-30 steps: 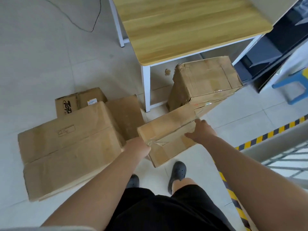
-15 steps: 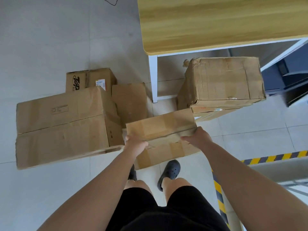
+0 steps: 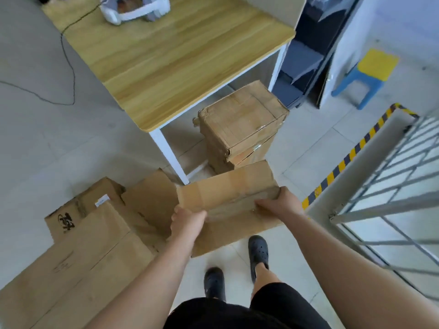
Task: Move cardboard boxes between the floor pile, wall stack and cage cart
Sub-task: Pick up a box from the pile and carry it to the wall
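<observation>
I hold a flat brown cardboard box (image 3: 228, 193) off the floor in front of me. My left hand (image 3: 187, 222) grips its near left edge and my right hand (image 3: 278, 203) grips its near right corner. On the floor at the lower left lies a pile: a large box (image 3: 78, 274), a smaller printed box (image 3: 78, 210) and another box (image 3: 152, 198) behind. Two stacked boxes (image 3: 240, 124) stand beside the table leg. The cage cart (image 3: 389, 186), with wire mesh and a yellow-black striped edge, is at the right.
A wooden table (image 3: 171, 58) with white legs stands ahead, with a white headset (image 3: 133, 8) on it. A black cable (image 3: 69, 67) runs across the floor at the left. A blue stool (image 3: 365, 74) with a yellow seat and a dark cabinet (image 3: 308, 55) are at the upper right.
The held box has risen and moved to the right, toward the cage cart. My view has turned right, and the cart's mesh now shows.
</observation>
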Available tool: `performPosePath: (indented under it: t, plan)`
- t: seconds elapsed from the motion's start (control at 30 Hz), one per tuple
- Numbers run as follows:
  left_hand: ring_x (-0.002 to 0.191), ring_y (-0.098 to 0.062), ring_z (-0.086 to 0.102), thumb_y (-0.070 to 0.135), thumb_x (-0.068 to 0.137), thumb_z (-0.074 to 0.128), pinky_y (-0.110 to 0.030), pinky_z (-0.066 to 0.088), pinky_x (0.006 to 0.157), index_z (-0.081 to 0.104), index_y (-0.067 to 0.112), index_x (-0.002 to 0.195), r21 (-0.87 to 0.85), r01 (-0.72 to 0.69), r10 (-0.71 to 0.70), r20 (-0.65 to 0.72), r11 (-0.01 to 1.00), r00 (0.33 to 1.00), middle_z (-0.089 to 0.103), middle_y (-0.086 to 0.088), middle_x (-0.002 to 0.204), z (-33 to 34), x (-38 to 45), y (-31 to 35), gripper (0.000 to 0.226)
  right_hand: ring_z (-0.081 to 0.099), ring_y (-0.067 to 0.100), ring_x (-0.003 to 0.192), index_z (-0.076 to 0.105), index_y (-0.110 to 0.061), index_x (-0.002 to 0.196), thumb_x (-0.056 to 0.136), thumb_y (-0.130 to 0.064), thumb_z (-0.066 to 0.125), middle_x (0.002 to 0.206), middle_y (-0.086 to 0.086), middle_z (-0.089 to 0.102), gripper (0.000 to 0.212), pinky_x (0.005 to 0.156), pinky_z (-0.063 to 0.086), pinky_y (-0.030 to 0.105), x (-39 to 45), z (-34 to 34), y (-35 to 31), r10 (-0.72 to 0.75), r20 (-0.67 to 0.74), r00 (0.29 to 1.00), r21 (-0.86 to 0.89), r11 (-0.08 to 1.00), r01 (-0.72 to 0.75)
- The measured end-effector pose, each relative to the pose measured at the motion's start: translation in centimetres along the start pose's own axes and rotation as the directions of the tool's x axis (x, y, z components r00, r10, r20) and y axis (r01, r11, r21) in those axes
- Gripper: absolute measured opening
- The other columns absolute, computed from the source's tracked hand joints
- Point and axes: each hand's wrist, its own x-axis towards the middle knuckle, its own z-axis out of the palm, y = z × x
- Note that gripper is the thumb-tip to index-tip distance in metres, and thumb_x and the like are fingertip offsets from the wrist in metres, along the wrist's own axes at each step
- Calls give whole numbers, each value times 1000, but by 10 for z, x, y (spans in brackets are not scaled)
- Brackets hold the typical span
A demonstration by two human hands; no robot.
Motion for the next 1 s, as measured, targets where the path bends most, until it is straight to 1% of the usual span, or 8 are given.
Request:
performPosePath:
  t: [0.13,0.23,0.3,0.37,0.5,0.73,0.83,1.0]
  plan:
    - [109,-32,56,23,73,68,-37,49,91,47,7,125,85,-216,209,81,973,974,57,-12,122,11,-24,15,58,55,27,109,44,-10,124,77,-38,68,114,8,58,59,73,38,28,-35,-10,47,96,-122,988,191,979,-72]
    - [112,-34,53,23,74,66,-41,46,95,46,7,124,169,-348,325,150,922,934,54,-13,124,33,-49,23,56,53,27,115,41,-12,128,76,-44,70,123,7,55,68,76,41,30,-60,-13,93,212,-173,962,336,931,-145]
    - [114,-35,51,27,69,67,-41,46,95,46,5,123,197,-399,360,208,895,910,53,-14,123,54,-72,25,62,54,26,113,42,-13,125,74,-45,72,122,6,56,68,79,44,33,-78,-12,129,289,-191,938,441,879,-181]
    - [113,-35,52,36,54,68,-41,46,95,49,6,121,217,-446,388,263,868,883,55,-13,124,72,-85,25,76,55,26,111,42,-13,123,74,-44,73,121,6,56,66,77,44,32,-92,-9,154,338,-202,919,505,840,-198]
    - [124,-38,42,22,79,64,-40,39,94,31,2,137,360,-565,449,360,742,818,43,-19,136,127,-137,11,70,55,27,114,46,-13,118,72,-48,73,120,7,59,64,82,46,34,-131,-4,234,483,-243,841,627,740,-244]
    - [121,-39,43,19,83,62,-42,43,97,27,-1,132,461,-677,419,545,574,726,40,-21,133,216,-237,-50,64,46,29,125,38,-13,135,76,-52,67,133,9,48,76,99,43,41,-209,16,374,653,-209,728,781,559,-278]
    - [118,-40,44,21,81,64,-49,44,98,28,1,130,487,-718,394,610,497,687,41,-21,132,252,-279,-85,64,44,30,126,35,-14,139,76,-53,66,136,10,46,81,101,41,44,-244,28,432,714,-176,677,826,482,-293]
    - [121,-39,43,22,83,64,-50,43,99,27,2,133,530,-747,320,684,401,656,39,-21,135,306,-336,-140,66,44,31,125,36,-13,139,77,-54,64,135,11,46,80,102,41,46,-294,43,512,793,-124,596,858,388,-337]
